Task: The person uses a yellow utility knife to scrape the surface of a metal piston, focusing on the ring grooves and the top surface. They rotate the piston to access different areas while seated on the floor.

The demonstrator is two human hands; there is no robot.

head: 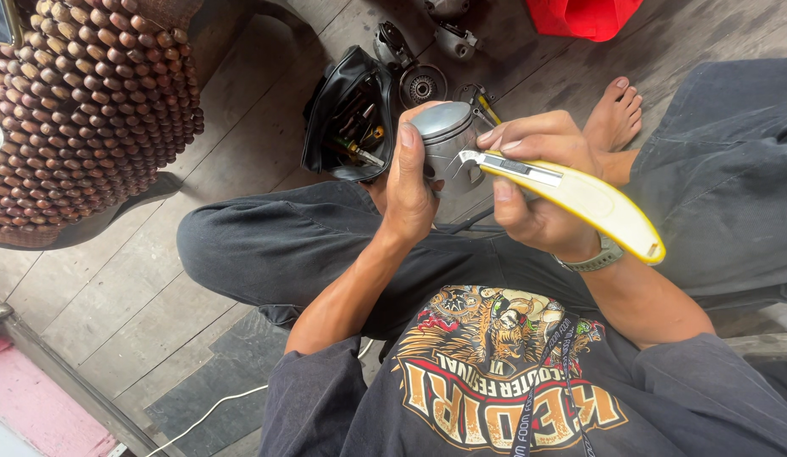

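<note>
I see the piston [445, 140] held up over my lap, my left hand [408, 190] wrapped around its side, thumb up along the wall. My right hand [537, 186] is closed on a yellow knife [579, 196], its blade tip touching the piston's side. Beyond lie an open black tool pouch [347, 114], engine parts [423, 85] and a beaded seat [88, 110] on the wooden floor [156, 279].

Worn grey plank floor [241, 110] in daylight; a brown beaded seat cover [88, 110] upper left; a red container [584, 15] at top.
</note>
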